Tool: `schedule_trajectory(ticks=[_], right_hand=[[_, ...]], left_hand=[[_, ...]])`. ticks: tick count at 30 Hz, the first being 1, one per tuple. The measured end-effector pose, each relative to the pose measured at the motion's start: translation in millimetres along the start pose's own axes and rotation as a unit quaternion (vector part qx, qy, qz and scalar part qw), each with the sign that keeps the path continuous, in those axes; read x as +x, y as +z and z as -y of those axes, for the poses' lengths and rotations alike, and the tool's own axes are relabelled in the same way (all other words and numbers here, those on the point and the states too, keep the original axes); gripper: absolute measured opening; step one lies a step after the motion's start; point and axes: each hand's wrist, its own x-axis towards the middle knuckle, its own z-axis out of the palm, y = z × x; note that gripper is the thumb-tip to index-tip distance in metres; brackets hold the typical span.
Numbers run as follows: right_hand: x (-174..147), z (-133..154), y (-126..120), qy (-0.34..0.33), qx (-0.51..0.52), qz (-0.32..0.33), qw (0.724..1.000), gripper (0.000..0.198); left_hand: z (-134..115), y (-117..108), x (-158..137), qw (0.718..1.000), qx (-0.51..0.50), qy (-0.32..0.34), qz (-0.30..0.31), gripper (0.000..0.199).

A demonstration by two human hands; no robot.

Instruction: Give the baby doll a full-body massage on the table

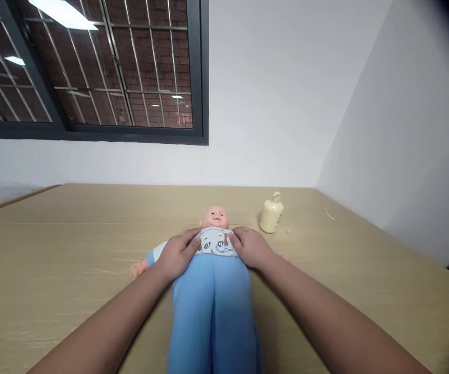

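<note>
A baby doll (212, 306) lies on its back on the table, its head at the far end and its legs towards me. It wears light blue trousers and a white top (213, 241) printed with a cartoon animal face. My left hand (177, 254) lies flat on the left side of the doll's chest by the shoulder, thumb apart from the fingers. On the opposite side, my right hand (252, 248) rests the same way, fingers stretched over the top's edge. One doll hand (139, 268) sticks out at the left; most of the other arm is hidden behind my right hand and forearm.
A cream pump bottle (271, 214) stands on the wooden table (72, 249), right of the doll's head. Beside it lies a small pale bit (287, 231), and further right a thin white strand (329, 213). Walls border the table behind and right, with a barred window (131, 67) above.
</note>
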Motion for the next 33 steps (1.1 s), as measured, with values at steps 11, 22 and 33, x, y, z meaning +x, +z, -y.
schedule_trajectory(ticks=[11, 22, 33], right_hand=[[5, -6, 3, 0.026, -0.030, 0.029, 0.999, 0.049], [4, -6, 1, 0.021, -0.005, 0.035, 0.999, 0.050], [-25, 45, -19, -0.285, 0.125, -0.054, 0.949, 0.032]], left_hand=[[-84, -10, -33, 0.932, 0.028, 0.283, 0.225, 0.047], [-17, -3, -1, 0.994, 0.053, 0.029, 0.089, 0.057], [3, -9, 6, 0.997, 0.024, -0.010, 0.070, 0.053]])
